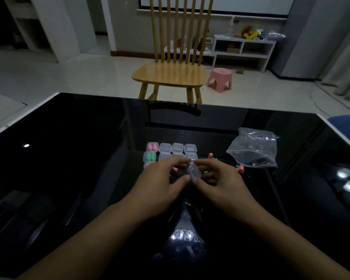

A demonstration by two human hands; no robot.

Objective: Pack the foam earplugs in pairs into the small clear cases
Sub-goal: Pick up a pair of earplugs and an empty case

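Both hands meet over the middle of the black glossy table (69,158). My left hand (162,182) and my right hand (216,182) pinch one small clear case (194,172) between their fingertips, held just above the table. Whether it holds earplugs I cannot tell. Behind the hands lies a block of small clear cases (177,148). The far-left case (152,147) holds pink earplugs, and the one below it (150,156) holds green ones. Loose pink and green earplugs (239,168) lie to the right of my right hand, partly hidden by it.
A crumpled clear plastic bag (254,148) lies on the table at the right, beyond the loose earplugs. A wooden chair (170,75) stands past the table's far edge, with a pink stool (219,78) on the floor behind it.
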